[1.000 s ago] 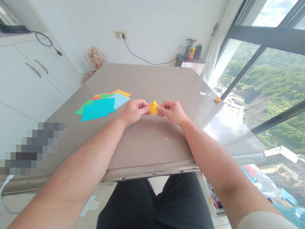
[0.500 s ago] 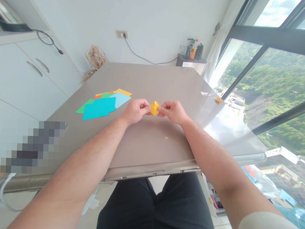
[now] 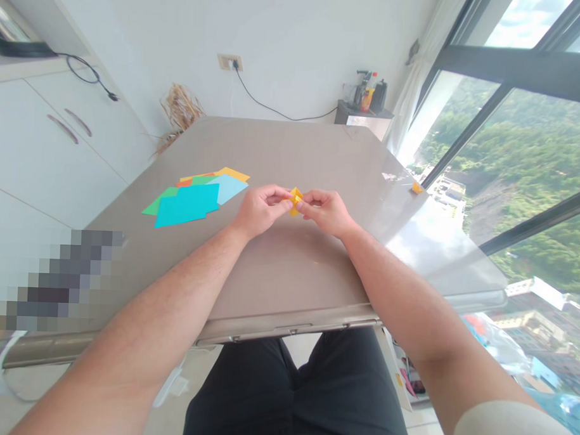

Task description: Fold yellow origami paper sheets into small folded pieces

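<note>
A small folded piece of yellow origami paper (image 3: 296, 193) is held above the table, between both hands. My left hand (image 3: 264, 210) pinches its left side with thumb and forefinger. On the other side, my right hand (image 3: 328, 211) grips its right edge the same way. The paper's middle stands slightly open, with the fingertips covering part of it. To the left of my hands lies a fanned pile of coloured paper sheets, with a turquoise sheet (image 3: 188, 204) on top and light blue, green, orange and yellow ones under it.
The brown table (image 3: 288, 268) reaches toward the wall. A small yellow folded paper piece (image 3: 417, 188) sits by its right edge, near the window. A side cabinet (image 3: 364, 118) with bottles stands behind. Dried stalks (image 3: 179, 109) are at the far left corner.
My fingers have come closer together on the yellow paper. Its flat diamond face now looks pushed open in the middle.
</note>
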Tool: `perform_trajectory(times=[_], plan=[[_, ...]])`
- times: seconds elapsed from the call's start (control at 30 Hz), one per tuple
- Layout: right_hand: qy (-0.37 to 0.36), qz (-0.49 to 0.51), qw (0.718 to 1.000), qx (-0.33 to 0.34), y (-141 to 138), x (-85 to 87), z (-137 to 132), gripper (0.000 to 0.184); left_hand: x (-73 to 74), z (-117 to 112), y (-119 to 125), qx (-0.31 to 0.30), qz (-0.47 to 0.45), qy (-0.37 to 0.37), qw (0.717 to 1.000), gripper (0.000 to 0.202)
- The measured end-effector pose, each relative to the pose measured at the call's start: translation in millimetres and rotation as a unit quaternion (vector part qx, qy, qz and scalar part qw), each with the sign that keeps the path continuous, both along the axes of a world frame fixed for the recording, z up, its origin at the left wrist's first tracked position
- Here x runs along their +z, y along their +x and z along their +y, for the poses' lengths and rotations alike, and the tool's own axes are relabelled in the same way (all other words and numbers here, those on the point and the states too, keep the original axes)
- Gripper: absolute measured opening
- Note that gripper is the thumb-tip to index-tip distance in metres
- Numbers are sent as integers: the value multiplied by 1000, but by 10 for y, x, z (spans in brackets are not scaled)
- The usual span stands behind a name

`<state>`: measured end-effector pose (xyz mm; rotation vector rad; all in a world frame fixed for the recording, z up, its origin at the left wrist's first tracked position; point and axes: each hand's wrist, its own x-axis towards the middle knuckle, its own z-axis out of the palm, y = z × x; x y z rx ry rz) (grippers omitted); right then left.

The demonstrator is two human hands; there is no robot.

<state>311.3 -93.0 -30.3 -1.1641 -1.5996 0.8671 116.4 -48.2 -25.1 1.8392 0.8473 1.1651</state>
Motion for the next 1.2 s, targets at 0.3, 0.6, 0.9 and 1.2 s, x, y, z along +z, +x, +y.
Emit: perform_trajectory(times=[0.3, 0.6, 0.9, 1.2], plan=[[-8, -4, 999, -35, -75, 54, -55, 43, -47, 13, 22, -14, -20, 6, 1000, 36], [-29, -5, 998, -54, -104, 70, -60, 31, 2, -45, 25, -8, 22, 29, 999, 29], [-20, -45, 996, -77, -138, 113, -99, 19, -43, -34, 19, -15, 34, 49, 998, 27], [123, -75, 986, -86, -126, 36, -63, 20, -19, 5, 14, 15, 7, 48, 999, 30]])
